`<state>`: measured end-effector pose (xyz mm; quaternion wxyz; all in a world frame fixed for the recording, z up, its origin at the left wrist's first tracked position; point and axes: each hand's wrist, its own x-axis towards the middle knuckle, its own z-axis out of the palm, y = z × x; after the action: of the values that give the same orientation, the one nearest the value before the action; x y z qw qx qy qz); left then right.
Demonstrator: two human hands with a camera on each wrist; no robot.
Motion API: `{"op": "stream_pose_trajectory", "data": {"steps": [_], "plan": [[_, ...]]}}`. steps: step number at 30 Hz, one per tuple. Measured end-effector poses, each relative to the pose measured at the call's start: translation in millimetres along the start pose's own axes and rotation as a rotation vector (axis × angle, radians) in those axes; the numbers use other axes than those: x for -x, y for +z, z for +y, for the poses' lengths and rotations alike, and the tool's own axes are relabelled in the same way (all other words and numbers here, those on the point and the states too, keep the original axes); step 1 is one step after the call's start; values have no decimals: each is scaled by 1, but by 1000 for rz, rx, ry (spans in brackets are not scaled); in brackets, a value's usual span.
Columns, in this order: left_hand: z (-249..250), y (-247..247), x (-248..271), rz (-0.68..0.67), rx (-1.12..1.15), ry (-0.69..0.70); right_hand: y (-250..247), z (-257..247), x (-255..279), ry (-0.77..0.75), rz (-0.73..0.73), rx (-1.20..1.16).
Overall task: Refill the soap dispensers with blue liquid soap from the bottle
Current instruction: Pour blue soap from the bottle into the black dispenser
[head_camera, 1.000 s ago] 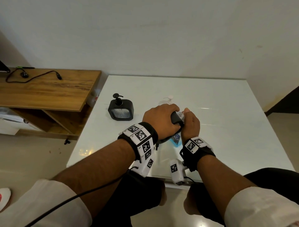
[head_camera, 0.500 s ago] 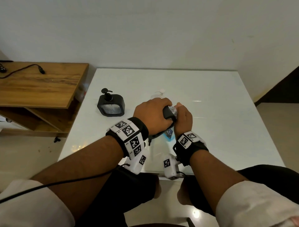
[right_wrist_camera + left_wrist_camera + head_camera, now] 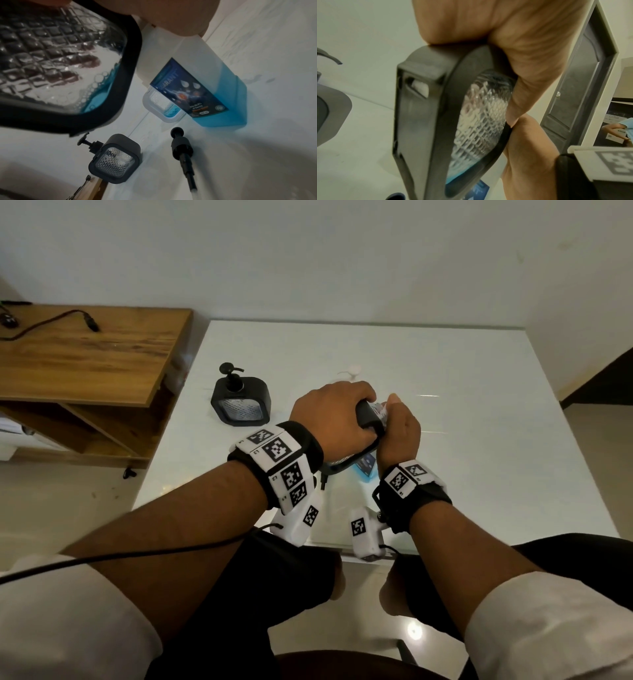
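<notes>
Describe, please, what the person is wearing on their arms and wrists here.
Both forearms are bare below rolled white sleeves. Each wrist carries a black strap covered with white plates printed with black square fiducial markers. White marker-tagged camera housings hang beneath both wrists. A thin black cable trails along the left forearm.

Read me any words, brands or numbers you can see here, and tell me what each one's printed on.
"UARANT", the first letter cut off at the edge: on the dark blue label of the translucent bottle of blue liquid soap.
Small print lower on that label: too blurred to read.
Black-and-white square markers on the wristbands: patterns only, tiny digits unreadable.
</notes>
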<state>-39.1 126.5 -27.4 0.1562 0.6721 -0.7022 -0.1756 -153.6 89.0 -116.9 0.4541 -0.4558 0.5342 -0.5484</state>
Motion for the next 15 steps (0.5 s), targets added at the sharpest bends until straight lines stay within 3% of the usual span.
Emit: {"op": "stream_pose_trajectory", "data": {"steps": [15], "plan": [[0, 0, 1, -4, -43, 11, -3, -2, 4, -29, -45, 13]]}}
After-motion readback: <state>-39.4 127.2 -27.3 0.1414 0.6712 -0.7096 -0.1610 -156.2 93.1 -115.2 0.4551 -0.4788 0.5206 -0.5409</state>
